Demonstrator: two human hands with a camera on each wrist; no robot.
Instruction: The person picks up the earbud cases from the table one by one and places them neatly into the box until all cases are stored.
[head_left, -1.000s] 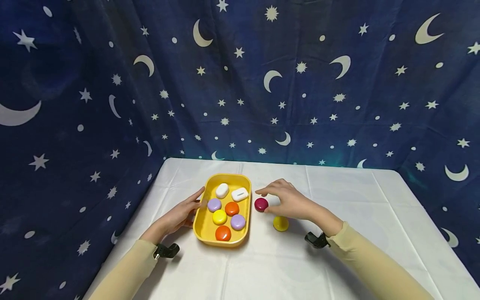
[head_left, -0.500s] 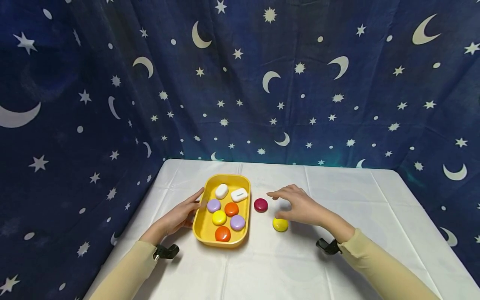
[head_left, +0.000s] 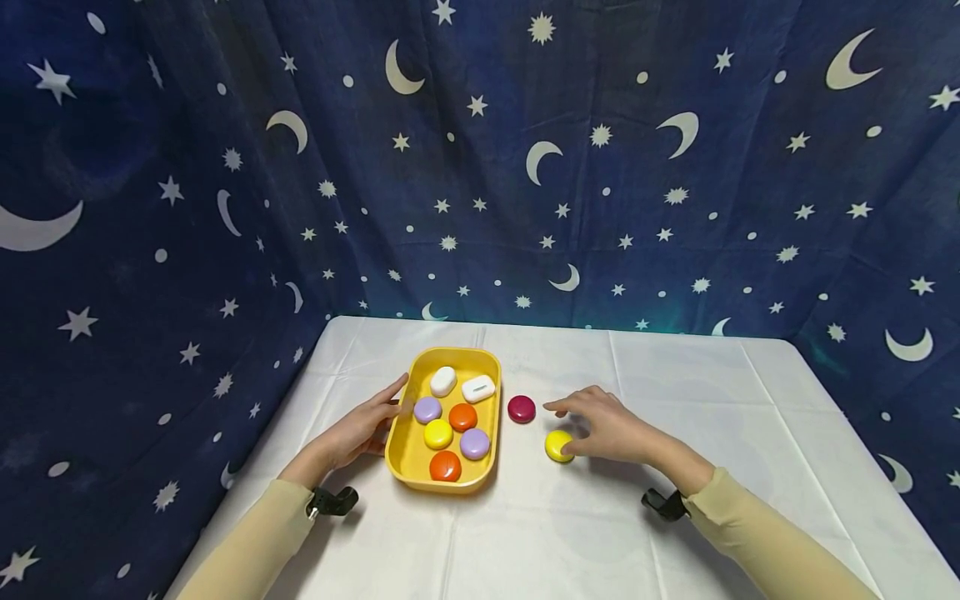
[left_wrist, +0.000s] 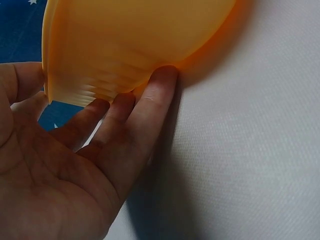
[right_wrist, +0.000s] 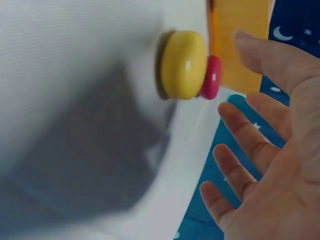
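A yellow tray (head_left: 399,467) stands on the white cloth. My left hand (head_left: 358,433) grips its left side, the thumb hooked over the rim and the fingers (left_wrist: 159,90) against the outer wall. Beyond the tray's right side lie a dark red disc (head_left: 522,409) and a glossy yellow disc (head_left: 558,446). My right hand (head_left: 611,427) hovers over the yellow disc with relaxed, spread fingers. In the right wrist view, the hand (right_wrist: 280,175) is apart from the rounded yellow disc (right_wrist: 183,65), and its palm holds nothing.
Inside the tray are two white oblong pieces (head_left: 443,381), two lilac discs (head_left: 475,444), two orange discs (head_left: 446,467) and another yellow disc (head_left: 438,434). A dark blue star-and-moon curtain (head_left: 615,192) hangs behind and left of the table (head_left: 705,392).
My right hand has moved right and toward me, from beside the dark red disc to the yellow disc outside the tray. My left hand and the tray have stayed in place.
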